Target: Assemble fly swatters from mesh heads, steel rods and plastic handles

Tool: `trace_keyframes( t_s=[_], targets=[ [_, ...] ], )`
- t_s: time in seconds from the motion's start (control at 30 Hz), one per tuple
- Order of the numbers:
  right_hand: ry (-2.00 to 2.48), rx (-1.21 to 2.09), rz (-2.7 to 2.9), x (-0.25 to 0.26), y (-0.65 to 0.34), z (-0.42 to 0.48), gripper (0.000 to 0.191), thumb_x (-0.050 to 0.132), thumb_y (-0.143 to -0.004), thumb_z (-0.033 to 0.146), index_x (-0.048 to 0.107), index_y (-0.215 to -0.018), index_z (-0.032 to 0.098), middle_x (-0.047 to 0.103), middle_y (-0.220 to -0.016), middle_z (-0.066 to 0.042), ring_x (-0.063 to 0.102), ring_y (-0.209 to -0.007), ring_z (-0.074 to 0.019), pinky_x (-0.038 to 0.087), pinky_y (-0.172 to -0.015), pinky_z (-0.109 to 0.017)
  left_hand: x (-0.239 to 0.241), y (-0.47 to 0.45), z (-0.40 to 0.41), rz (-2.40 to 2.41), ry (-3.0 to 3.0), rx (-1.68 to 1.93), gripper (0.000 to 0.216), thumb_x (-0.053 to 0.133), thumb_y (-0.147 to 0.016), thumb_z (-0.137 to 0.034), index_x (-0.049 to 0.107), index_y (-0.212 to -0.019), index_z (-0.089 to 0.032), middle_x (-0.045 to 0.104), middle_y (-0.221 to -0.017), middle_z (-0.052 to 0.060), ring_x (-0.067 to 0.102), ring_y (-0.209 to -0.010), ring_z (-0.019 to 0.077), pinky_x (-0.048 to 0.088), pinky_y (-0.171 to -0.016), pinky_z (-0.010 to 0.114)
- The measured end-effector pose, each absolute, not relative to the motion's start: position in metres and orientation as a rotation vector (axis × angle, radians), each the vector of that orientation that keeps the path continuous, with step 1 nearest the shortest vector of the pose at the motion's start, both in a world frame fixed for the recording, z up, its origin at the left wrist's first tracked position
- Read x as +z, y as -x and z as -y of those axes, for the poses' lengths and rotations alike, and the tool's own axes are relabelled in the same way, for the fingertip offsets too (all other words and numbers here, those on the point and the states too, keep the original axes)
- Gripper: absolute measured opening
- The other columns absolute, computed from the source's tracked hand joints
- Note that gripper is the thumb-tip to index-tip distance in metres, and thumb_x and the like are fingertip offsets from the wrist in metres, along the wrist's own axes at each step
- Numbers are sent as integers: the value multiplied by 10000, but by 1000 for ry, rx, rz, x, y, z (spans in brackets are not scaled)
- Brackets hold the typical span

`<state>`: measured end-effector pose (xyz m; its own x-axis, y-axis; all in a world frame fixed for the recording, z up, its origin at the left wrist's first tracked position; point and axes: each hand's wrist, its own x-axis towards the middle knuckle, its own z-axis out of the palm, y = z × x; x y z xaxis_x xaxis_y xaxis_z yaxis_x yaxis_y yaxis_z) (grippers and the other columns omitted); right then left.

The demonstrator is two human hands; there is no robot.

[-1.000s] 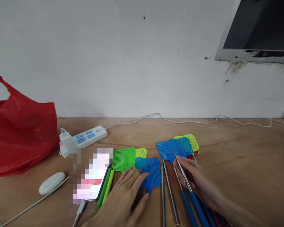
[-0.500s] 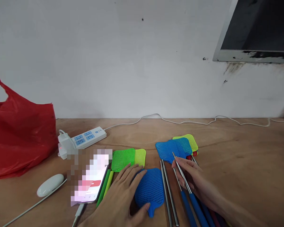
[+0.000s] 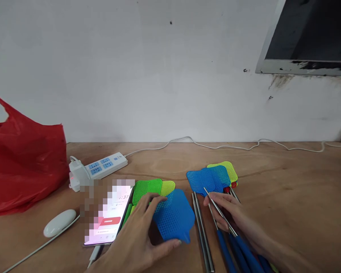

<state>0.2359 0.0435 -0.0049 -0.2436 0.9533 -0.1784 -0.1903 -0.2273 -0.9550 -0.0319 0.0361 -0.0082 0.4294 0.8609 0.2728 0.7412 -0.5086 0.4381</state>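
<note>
The person's left hand point(image 3: 142, 231), thumb and fingers spread around its edges, holds a blue perforated plastic swatter head point(image 3: 176, 216), tilted above the wooden table point(image 3: 290, 189); this piece is between the green perforated plastic panels point(image 3: 147, 189) and a pair of bare silver metal rods point(image 3: 203, 235); the right hand point(image 3: 227, 208) pinches a slim silver metal rod with a blue handle point(image 3: 220, 214), its bare tip pointing toward the overlapping blue mesh heads point(image 3: 207, 179); a lit phone point(image 3: 110, 223) lies left of the left hand.
</note>
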Motion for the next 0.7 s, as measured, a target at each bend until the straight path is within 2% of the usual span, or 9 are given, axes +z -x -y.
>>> trace_keyframes(
  t_s=[0.07, 0.23, 0.5, 0.7],
  targets=[
    [1058, 1676, 1184, -7, -236, -42, 395, 607, -878, 537, 686, -820, 154, 393, -391, 89, 260, -368, -60, 206, -418, -216, -5, 31, -37, -1444, -2392, 795, 655, 716, -805, -539, 467, -1348, -271, 574, -1344, 128, 582, -1211, 370, 517, -965, 572],
    [1072, 1795, 1423, -6, -237, -35, 406, 634, -860, 524, 743, -901, 135, 456, -448, 67, 323, -370, -68, 202, -421, -235, -3, 29, -41, -1478, -2368, 890, 609, 699, -806, -568, 510, -1301, -267, 631, -1237, 111, 611, -1137, 361, 531, -916, 559],
    [1047, 1820, 1692, 5, -230, -30, 496, 581, -889, 596, 756, -1011, 148, 413, -453, 76, 330, -403, -67, 236, -456, -222, -19, 31, -41, -1474, -2369, 917, 720, 686, -829, -570, 381, -1415, -282, 564, -1337, 122, 571, -1205, 356, 515, -951, 542],
    [1098, 1784, 1668, -1, -231, -30, 513, 602, -866, 618, 763, -1004, 150, 428, -465, 69, 343, -415, -67, 234, -454, -216, -25, 31, -42, -1566, -2389, 939, 884, 717, -780, -594, 306, -1501, -291, 538, -1368, 139, 538, -1241, 401, 509, -949, 577]
  ],
)
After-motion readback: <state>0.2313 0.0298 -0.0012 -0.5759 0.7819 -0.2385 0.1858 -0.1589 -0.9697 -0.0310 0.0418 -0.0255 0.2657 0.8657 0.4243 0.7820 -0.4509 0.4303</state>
